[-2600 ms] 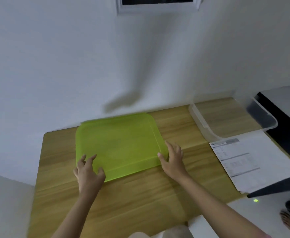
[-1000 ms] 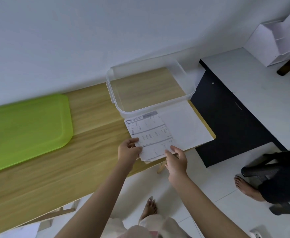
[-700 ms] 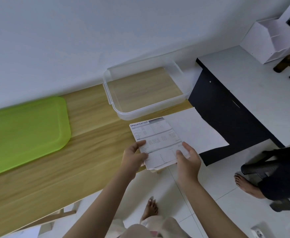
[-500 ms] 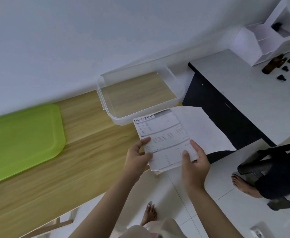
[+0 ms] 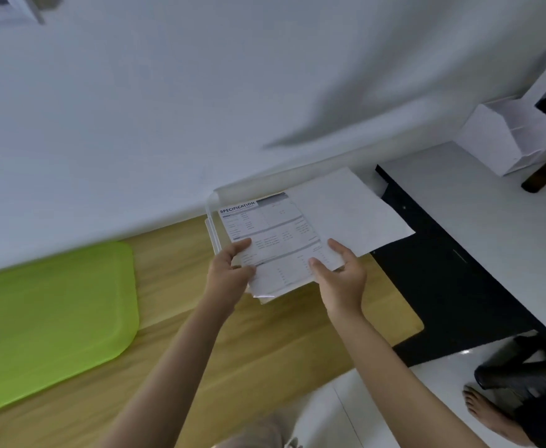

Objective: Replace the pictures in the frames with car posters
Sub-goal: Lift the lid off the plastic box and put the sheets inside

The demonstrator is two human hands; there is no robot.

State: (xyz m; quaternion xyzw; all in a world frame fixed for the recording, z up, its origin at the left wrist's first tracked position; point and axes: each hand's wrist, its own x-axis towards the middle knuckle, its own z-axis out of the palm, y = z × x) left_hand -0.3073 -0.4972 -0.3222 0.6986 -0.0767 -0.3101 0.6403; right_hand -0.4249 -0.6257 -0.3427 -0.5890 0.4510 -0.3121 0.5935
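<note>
Left hand: my left hand (image 5: 229, 273) pinches the near left edge of the small stack of white printed sheets (image 5: 274, 244), thumb on top, fingers curled under

Right hand: my right hand (image 5: 341, 276) clamps the near right edge of the same stack, thumb and index finger spread on the top page

Papers: held in the air above the light wooden tabletop (image 5: 265, 344), tilted toward me; the top page is headed "SPECIFICATION", and a plain white sheet (image 5: 349, 208) fans out behind it to the right

Car posters: I see no car picture on any visible face, so I cannot tell whether these sheets are the posters

Frames: only a blurred white-framed corner (image 5: 16, 8) shows high on the wall at upper left

Nearby: the clear plastic tub (image 5: 213, 221) sits just behind the stack, mostly hidden by it; the lime-green plastic tray (image 5: 48, 318) lies well apart on the left

Risk: the loose back sheet could slip out, I judge, since both grips sit on the near edge only

Risk: the lifted far corners could catch the tub rim if I lower the stack carelessly

Change: half a second ago the stack was lower and flatter; it has come up and now covers most of the tub

Change: further back, both hands rested on the green tray
</note>
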